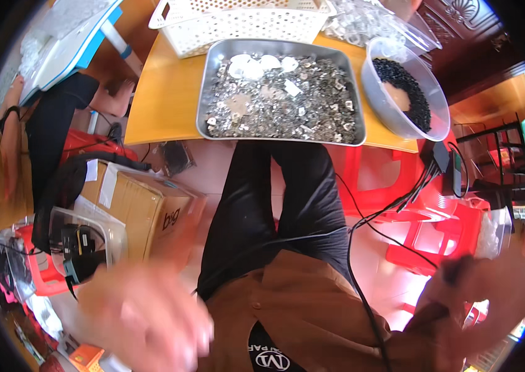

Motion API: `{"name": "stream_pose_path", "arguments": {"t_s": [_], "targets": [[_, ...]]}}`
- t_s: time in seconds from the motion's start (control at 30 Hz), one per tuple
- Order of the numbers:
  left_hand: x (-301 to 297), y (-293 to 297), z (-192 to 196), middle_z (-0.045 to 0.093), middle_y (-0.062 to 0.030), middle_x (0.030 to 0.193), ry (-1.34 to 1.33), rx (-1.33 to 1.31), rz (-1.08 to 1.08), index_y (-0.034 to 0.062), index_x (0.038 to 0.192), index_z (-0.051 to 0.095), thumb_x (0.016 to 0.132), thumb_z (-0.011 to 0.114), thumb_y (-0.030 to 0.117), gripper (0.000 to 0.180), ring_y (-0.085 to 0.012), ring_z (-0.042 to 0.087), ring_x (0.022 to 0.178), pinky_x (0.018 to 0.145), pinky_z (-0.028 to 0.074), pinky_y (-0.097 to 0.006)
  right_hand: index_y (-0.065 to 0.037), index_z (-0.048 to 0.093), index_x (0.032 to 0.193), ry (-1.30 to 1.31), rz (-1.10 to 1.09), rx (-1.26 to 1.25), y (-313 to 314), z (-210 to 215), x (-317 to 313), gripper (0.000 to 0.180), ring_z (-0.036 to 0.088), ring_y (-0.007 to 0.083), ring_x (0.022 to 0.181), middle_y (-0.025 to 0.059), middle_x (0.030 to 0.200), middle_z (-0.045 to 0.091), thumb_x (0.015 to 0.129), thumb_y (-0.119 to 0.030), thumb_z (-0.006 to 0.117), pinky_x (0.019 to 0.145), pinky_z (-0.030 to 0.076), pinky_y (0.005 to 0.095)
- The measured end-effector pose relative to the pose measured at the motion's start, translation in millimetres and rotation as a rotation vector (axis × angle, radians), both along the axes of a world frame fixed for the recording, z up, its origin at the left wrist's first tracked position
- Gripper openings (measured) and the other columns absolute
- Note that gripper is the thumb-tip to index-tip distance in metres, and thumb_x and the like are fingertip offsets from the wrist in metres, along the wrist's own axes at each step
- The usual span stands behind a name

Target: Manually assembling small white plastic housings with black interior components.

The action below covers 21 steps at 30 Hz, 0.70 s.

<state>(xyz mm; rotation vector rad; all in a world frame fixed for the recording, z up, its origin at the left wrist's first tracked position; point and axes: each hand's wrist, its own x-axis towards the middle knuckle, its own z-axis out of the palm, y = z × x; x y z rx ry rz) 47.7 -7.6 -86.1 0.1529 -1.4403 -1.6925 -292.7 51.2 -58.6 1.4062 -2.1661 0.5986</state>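
My left hand [144, 316] is a blurred shape low on the left, in front of my brown shirt, fingers apart and nothing seen in it. My right hand [485, 291] is blurred at the lower right near a red plastic stool [436, 229]; its fingers look curled, and a dark bit shows at its upper edge, but I cannot tell whether it holds anything. Both hands are far from the yellow table [163, 105]. On the table stands a metal tray [213, 68] heaped with small silvery metal parts [281, 105].
A clear bowl [439, 102] of small black pieces sits right of the tray, a white perforated basket [237, 25] behind it. A cardboard box [132, 204] and a clear bin with dark gear [82, 245] stand at my left. Another person [51, 130] sits far left. Black cables [361, 248] hang across my lap.
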Motion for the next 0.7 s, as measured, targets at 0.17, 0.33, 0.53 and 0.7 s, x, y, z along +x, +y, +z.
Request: {"name": "stream_pose_path", "arguments": {"t_s": [0.17,0.33,0.53,0.7], "targets": [[-24.6,4.1,29.4,0.061,-0.0141,0.087,0.239,-0.423,-0.539,-0.0015,0.085,0.065,0.089,0.055,0.014,0.019,-0.0312,0.063,0.082,0.073,0.055,-0.041,-0.01,0.065,0.072,-0.13,0.205,0.072,5.7,-15.4,-3.2,0.003,0.062,0.023,0.061,0.0069,0.074,0.065,0.072,-0.008,0.068,0.049,0.046,0.0304],[-26.3,42.2,46.3,0.056,-0.0089,0.09,-0.035,-0.525,-0.644,0.0056,0.086,0.063,0.086,0.054,0.021,0.018,-0.0253,0.058,0.085,0.068,0.05,-0.033,-0.008,0.065,0.076,-0.201,0.381,0.131,14.0,-18.9,-13.0,0.006,0.061,0.0233,0.062,0.0074,0.076,0.064,0.071,-0.009,0.068,0.051,0.047,0.0313],[-39.3,66.3,56.2,0.056,-0.0091,0.093,-0.02,-0.518,-0.533,0.0059,0.08,0.063,0.081,0.057,0.018,0.013,-0.0257,0.058,0.085,0.069,0.051,-0.036,-0.006,0.064,0.081,-0.288,0.55,0.219,30.4,-19.4,-20.1,0.012,0.06,0.0237,0.063,0.008,0.078,0.064,0.071,-0.009,0.069,0.053,0.047,0.0323],[-47.6,65.3,57.5,0.058,-0.0071,0.085,-0.08,-0.576,-0.376,0.0064,0.076,0.063,0.081,0.057,0.014,0.011,-0.0242,0.059,0.076,0.068,0.052,-0.037,-0.005,0.064,0.085,-0.347,0.679,0.27,38.7,-12.6,-30.0,0.017,0.06,0.024,0.064,0.0085,0.08,0.063,0.07,-0.01,0.069,0.055,0.048,0.0332]]}}
